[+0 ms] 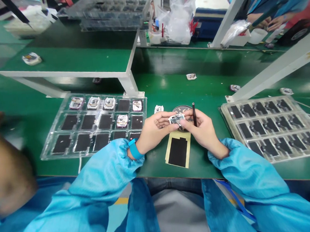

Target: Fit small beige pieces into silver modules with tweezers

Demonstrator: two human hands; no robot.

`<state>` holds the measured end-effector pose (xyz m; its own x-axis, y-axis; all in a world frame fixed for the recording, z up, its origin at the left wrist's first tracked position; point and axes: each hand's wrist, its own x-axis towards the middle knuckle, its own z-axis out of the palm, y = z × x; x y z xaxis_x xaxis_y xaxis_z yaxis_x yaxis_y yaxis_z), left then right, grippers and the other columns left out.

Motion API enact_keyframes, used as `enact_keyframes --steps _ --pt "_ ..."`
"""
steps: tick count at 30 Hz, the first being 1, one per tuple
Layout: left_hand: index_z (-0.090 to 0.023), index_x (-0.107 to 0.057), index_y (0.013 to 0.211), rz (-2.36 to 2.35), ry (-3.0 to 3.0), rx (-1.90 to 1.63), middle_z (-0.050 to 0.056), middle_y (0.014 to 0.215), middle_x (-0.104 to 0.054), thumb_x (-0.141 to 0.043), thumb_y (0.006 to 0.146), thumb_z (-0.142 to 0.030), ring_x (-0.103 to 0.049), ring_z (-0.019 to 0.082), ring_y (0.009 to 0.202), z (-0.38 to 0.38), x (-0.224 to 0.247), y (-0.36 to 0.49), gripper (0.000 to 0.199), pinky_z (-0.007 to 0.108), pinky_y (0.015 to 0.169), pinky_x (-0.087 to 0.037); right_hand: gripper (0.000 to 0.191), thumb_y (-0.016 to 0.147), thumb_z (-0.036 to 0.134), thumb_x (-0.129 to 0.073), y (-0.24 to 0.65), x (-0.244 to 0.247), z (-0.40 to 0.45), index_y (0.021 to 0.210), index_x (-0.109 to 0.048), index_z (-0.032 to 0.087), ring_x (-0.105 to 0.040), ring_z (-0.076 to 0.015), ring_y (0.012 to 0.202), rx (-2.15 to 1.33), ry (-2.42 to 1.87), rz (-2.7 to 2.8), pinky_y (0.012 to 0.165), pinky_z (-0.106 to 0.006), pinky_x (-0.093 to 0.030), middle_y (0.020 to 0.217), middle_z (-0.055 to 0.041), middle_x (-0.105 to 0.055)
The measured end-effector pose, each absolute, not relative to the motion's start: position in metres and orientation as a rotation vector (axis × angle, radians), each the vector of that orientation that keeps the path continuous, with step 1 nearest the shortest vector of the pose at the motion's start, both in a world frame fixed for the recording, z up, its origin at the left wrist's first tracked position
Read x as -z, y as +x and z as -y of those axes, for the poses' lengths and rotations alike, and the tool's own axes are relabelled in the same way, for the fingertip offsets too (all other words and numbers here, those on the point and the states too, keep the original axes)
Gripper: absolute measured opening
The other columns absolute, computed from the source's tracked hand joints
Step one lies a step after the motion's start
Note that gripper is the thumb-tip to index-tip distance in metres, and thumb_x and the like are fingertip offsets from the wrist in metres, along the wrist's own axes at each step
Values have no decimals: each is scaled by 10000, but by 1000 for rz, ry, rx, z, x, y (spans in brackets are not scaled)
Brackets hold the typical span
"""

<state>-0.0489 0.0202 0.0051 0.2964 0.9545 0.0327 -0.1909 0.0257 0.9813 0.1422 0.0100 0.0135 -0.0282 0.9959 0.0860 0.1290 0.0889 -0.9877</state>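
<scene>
My left hand (156, 128) pinches a small watch case (177, 119) with a white rim and electronic parts inside. My right hand (202, 128) steadies the same case with its thumb and fingertips. Slim black tweezers (194, 114) stick up from between the right-hand fingers; their lower end is hidden. Behind the hands, partly covered, lies a round dish (182, 108) with a speckled surface. Below them a yellow sheet (169, 154) bearing a black sticker (178, 152) rests on the green table. Another white watch case (159, 109) sits just past my left fingers.
A clear tray (47, 154) on the left holds several watch cases and black pads. Stacked trays (225, 108) of black parts stand right. A raised green shelf (87, 57) and white posts (273, 63) frame the bench. A co-worker's arm (10, 168) is at far left.
</scene>
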Motion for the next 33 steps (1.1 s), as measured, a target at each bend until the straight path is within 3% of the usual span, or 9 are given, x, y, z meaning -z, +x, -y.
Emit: enact_keyframes --steps 9,14,20,33 --pt "-160 -735 1142 -829 1189 -1087 105 1118 -788 -887 751 -292 -759 226 1005 -21 -9 -49 441 367 932 -614 360 744 457 -852 138 -14 -6 967 -688 226 -594 -149 636 -1074 -1270 1303 624 -319 -543 826 -20 -675" --pt "-190 -776 1125 -848 1220 -1079 74 1065 -793 -743 907 -346 -751 175 878 -23 -14 -52 270 300 813 -622 342 760 449 -826 137 -14 -6 998 -720 227 -620 -170 674 -1085 -1280 1295 661 -340 -543 849 -29 -704" --pt "-205 -782 1124 -839 1206 -1075 69 1141 -777 -730 915 -345 -733 167 901 -24 -13 -50 257 285 805 -614 316 756 471 -815 137 -13 -6 916 -742 209 -568 -160 595 -1017 -1382 1329 590 -325 -488 716 -17 -675" --pt "-197 -783 1129 -856 1188 -1049 79 1129 -777 -737 903 -362 -729 173 880 -24 -11 -51 283 296 789 -614 277 768 456 -791 137 -9 -6 875 -716 212 -553 -165 603 -1036 -1367 1332 598 -328 -455 694 -11 -641"
